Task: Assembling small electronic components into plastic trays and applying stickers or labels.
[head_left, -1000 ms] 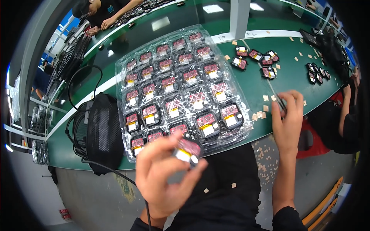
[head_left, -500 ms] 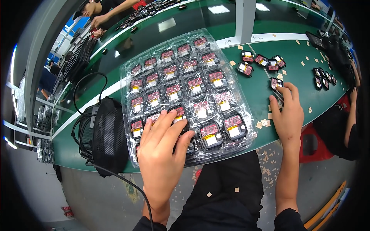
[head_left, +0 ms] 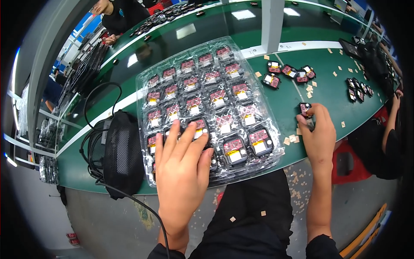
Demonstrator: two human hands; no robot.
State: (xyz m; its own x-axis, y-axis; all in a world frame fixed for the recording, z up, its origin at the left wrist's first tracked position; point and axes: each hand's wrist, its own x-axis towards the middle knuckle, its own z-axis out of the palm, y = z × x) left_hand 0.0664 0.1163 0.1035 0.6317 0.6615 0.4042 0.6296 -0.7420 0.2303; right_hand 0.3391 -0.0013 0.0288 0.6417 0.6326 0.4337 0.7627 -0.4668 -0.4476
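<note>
In front of me lies a clear plastic blister tray [head_left: 268, 101] with rows of black square watch-like cases, each showing a red circuit board, a strip of yellow and a white block. My left hand [head_left: 181, 172] rests over the tray's near left part, fingers spread, hiding several cases. Beside the tray's right edge, my right hand [head_left: 320, 134] pinches a similar watch-like case [head_left: 304, 108] between thumb and fingers, low over the green table. Its lower part is hidden by the fingers. Beyond it sits a loose group of such cases [head_left: 289, 71].
Small tan squares [head_left: 293, 138] are scattered on the table and floor. A black mesh pouch [head_left: 124, 153] with a cable stands left of the tray. More cases [head_left: 359, 90] lie to the right. A grey post [head_left: 272, 26] rises behind. Co-workers sit across and at right.
My right hand has drawn slightly nearer with the watch-like case, its fingers more curled. My left hand stays on the tray, fingers a little more spread. The co-worker across has pulled an arm back.
</note>
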